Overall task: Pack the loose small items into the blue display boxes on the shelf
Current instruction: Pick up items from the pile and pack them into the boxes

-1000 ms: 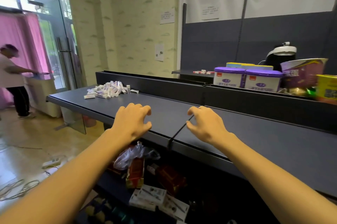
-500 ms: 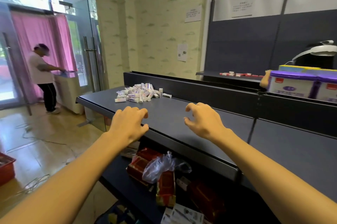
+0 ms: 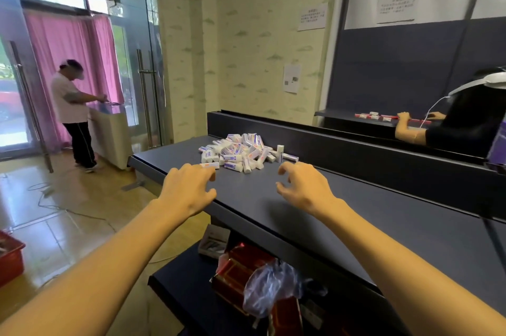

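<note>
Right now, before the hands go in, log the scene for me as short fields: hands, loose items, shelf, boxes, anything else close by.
left hand: empty, fingers loosely curled, over the shelf's front edge
right hand: empty, fingers spread and bent, above the shelf
loose items: heap of small white tubes with purple and red print, piled near the shelf's left end, just beyond both hands
shelf: dark grey flat shelf top with a raised back rail
blue display boxes: none in view
lower shelf: red packets and a crumpled clear plastic bag
</note>
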